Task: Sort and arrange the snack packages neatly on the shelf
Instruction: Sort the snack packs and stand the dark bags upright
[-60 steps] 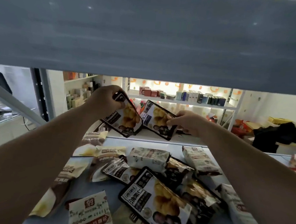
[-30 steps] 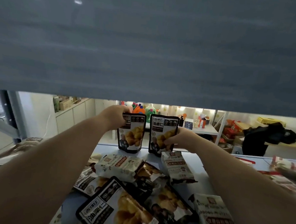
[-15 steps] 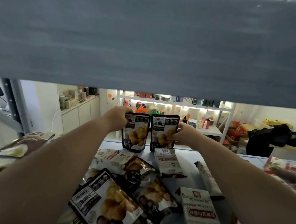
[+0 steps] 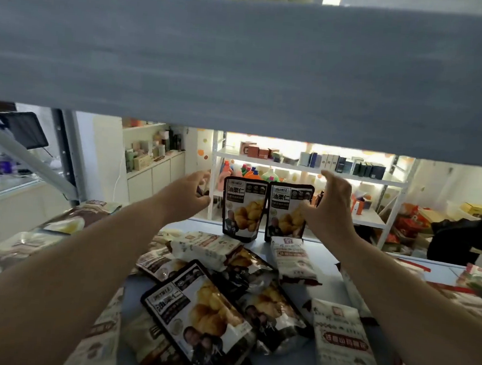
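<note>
— Standing upright at the far edge of the shelf (image 4: pixel 325 290), the left pouch (image 4: pixel 242 211) and right pouch (image 4: pixel 286 214) have nothing behind them.
— Your left hand (image 4: pixel 187 195) and right hand (image 4: pixel 329 208) hover open just beside them; one nudge could topple both off the back.

black-and-white pouches (image 4: pixel 243 209) – yellow chestnuts, cream packets (image 4: pixel 293 255), grey-blue shelf (image 4: pixel 324 276)
</note>
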`<move>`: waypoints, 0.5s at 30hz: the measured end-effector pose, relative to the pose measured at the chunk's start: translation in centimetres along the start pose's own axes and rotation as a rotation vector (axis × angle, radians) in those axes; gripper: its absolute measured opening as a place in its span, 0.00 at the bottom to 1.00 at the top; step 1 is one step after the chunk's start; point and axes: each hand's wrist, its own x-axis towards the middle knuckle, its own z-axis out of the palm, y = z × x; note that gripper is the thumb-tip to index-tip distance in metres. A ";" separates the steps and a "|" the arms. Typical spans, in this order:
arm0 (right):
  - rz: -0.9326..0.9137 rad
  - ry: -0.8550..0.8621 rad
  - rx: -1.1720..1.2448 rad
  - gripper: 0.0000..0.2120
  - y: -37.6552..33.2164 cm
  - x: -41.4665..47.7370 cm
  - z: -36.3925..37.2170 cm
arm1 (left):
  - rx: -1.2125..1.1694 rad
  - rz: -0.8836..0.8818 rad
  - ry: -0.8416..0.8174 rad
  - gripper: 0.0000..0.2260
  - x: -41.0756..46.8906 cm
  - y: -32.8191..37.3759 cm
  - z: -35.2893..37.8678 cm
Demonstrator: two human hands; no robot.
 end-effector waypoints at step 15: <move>-0.388 -0.962 -0.423 0.25 -18.7 -5.7 10.1 | 0.164 0.035 -0.281 0.19 -8.4 -11.8 -7.1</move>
